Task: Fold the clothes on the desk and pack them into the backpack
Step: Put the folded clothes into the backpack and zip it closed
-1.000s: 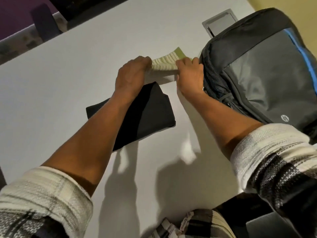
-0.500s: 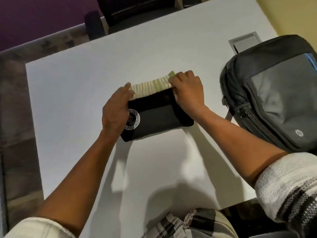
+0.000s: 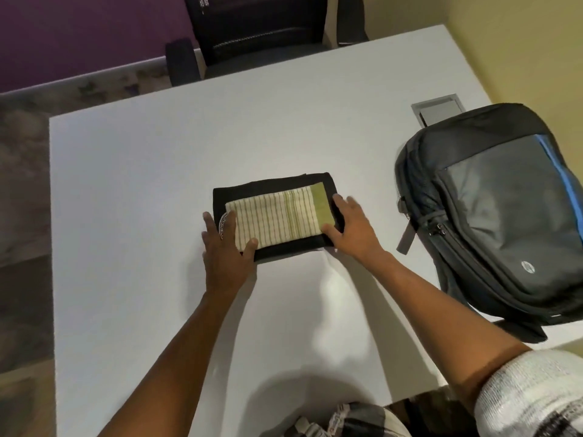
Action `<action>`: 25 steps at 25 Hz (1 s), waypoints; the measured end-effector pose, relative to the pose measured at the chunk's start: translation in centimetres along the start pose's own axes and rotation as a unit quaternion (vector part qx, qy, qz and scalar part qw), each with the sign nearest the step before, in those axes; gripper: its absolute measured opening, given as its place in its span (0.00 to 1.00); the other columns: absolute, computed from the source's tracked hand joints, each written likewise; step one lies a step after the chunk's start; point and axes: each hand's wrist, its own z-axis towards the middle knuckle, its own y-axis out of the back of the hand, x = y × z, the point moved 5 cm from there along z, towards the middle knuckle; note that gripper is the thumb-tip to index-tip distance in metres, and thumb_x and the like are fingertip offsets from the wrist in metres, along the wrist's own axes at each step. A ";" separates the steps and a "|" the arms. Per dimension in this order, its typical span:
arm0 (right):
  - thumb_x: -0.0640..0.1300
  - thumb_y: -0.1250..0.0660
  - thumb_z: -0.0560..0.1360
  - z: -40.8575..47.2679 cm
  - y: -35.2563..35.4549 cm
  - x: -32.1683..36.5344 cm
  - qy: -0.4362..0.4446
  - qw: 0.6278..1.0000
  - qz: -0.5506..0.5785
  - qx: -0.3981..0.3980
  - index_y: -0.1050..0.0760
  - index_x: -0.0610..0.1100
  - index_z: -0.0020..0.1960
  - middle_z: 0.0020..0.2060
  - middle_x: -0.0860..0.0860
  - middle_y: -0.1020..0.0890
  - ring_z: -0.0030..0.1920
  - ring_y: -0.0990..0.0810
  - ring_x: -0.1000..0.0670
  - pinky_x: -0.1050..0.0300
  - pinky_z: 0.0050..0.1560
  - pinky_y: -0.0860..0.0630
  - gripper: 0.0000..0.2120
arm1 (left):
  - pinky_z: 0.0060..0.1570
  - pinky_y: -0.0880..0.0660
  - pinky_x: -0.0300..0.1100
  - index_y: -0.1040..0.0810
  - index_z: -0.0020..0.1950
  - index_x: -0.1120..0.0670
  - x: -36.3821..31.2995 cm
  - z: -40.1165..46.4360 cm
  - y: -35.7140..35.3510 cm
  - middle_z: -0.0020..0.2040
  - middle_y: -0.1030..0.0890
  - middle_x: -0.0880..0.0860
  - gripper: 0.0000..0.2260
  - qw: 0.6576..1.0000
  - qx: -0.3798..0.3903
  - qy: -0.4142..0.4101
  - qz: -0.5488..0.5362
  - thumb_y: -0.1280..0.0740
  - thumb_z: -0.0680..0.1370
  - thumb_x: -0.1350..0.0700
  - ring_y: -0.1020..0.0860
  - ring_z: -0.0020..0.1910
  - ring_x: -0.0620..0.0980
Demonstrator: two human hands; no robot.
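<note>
Looking down at the white desk [image 3: 151, 190], we find a small stack at its middle: a folded black garment [image 3: 274, 188] lying flat, and on top of it a folded cream cloth with green stripes [image 3: 277, 220], its olive band toward the right end. A round white logo on the black piece shows just at the left edge, partly under our fingers.

Left hand [image 3: 224, 250]: fingers spread and nearly straight, resting flat against the left end of the stack, thumb touching the near corner of the striped cloth. It grips nothing.

Right hand [image 3: 350, 227]: fingers extended and relaxed, lying on the right end of the stack, thumb at the near right corner of the striped cloth. Also wide, nothing pinched.

The grey-black backpack [image 3: 492, 212] lies on its back at the desk's right side, near the stack but apart from it. From this angle we cannot tell whether its zip is undone. A black office chair [image 3: 255, 29] stands beyond the far edge.
</note>
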 end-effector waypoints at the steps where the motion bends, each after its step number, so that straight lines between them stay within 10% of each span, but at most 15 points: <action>1: 0.56 0.38 0.73 0.1 -0.4 0.5 0.006 1.000 0.010 0.028 0.37 0.53 0.76 0.68 0.44 0.27 0.69 0.31 0.43 0.41 0.67 0.28 0.32 | 0.73 0.38 0.62 0.50 0.82 0.45 0.1 0.2 -0.3 0.83 0.58 0.54 0.34 1.000 0.008 -0.002 -0.019 0.34 0.82 0.48 0.49 0.81 0.59; 9: 0.50 0.36 0.75 -2.0 -0.8 3.0 0.027 0.997 0.041 0.059 0.37 0.48 0.76 0.62 0.45 0.26 0.63 0.28 0.44 0.48 0.63 0.27 0.30 | 0.70 0.34 0.67 0.43 0.80 0.52 0.2 -0.4 0.9 0.81 0.45 0.61 0.30 0.998 -0.023 -0.014 0.060 0.36 0.82 0.49 0.41 0.77 0.63; 17: 0.48 0.34 0.80 -7.7 7.9 8.1 0.029 0.996 0.011 -0.086 0.43 0.43 0.81 0.79 0.47 0.39 0.79 0.43 0.48 0.53 0.77 0.45 0.33 | 0.76 0.41 0.56 0.41 0.80 0.49 -11.2 -3.3 7.6 0.83 0.51 0.52 0.27 0.982 -0.043 -0.179 -0.032 0.40 0.83 0.45 0.49 0.81 0.53; 25: 0.46 0.33 0.80 -17.0 19.7 12.7 0.064 0.965 -0.004 -0.255 0.37 0.44 0.78 0.77 0.46 0.35 0.78 0.39 0.46 0.52 0.76 0.42 0.29 | 0.74 0.39 0.56 0.37 0.79 0.49 -25.3 -9.3 13.7 0.83 0.51 0.50 0.25 0.936 -0.047 -0.344 -0.055 0.41 0.83 0.43 0.45 0.81 0.54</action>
